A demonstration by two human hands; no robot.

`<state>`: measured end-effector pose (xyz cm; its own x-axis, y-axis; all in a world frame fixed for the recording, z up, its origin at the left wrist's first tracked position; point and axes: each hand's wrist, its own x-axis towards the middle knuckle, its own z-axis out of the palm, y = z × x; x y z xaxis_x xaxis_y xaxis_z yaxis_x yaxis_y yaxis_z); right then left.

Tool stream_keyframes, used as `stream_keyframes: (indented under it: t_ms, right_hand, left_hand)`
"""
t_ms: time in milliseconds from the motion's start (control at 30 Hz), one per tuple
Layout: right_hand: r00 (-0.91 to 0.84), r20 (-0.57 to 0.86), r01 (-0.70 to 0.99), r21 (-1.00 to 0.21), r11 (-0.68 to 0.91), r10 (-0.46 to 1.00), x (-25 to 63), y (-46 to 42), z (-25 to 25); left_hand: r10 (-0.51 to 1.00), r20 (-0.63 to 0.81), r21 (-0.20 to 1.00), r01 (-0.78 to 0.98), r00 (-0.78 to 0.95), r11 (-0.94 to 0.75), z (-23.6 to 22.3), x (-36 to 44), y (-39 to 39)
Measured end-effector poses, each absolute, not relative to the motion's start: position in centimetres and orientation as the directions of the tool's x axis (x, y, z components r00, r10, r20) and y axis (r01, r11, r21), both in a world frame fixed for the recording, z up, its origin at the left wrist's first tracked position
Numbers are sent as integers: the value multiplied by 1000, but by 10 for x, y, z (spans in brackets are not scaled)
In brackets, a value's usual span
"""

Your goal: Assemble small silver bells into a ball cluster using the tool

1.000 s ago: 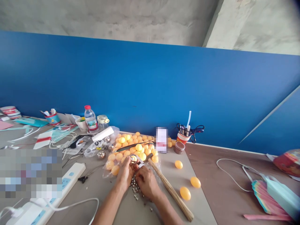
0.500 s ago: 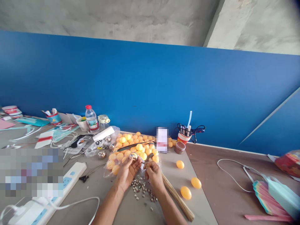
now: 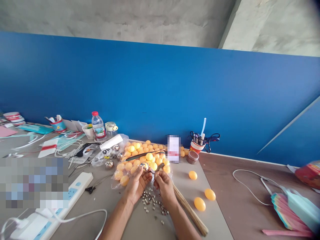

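My left hand [image 3: 136, 184] is curled round a shiny silver ball [image 3: 143, 166] held at its fingertips, just above the table. My right hand [image 3: 163, 184] is pinched close beside it, its fingertips near the ball; what it pinches is too small to name. Below both hands lies a scatter of several small silver beads [image 3: 153, 201]. Behind the hands sits a clear bag heaped with orange ping-pong balls [image 3: 141, 155]. A dark thin tool [image 3: 143, 154] lies across the heap.
Three loose orange balls [image 3: 200, 203] lie to the right, beside a wooden stick [image 3: 190, 211]. A white power strip [image 3: 58, 206] and cables lie left. A water bottle [image 3: 98, 126], cups, a pen cup [image 3: 195, 147] and a blue wall [image 3: 160, 96] stand behind. Folded coloured paper [image 3: 290, 208] lies far right.
My right hand has lifted off the bead pile and risen beside the left hand's silver ball, uncovering the beads. The left hand has shifted slightly right.
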<state>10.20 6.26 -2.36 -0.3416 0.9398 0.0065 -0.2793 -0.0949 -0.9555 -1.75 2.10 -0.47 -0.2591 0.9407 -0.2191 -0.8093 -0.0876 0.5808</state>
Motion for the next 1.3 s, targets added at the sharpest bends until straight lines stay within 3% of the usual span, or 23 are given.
stream_keyframes:
  t_ms: [367, 500, 800, 1300]
  right_hand:
    - [-376, 46, -509, -845, -165, 926, 103, 68, -21]
    - [-398, 44, -483, -859, -169, 916, 104, 66, -21]
    - [-349, 112, -406, -913, -43, 930, 106, 66, -20]
    - [-424, -12, -397, -896, -198, 906, 103, 70, -26]
  left_hand:
    - [968, -121, 597, -796, -219, -105, 0, -12, 19]
    - [967, -125, 614, -783, -220, -99, 1, -13, 20]
    - [948, -76, 821, -559, -308, -115, -7, -9, 21]
    - [933, -12, 957, -275, -361, -94, -30, -14, 24]
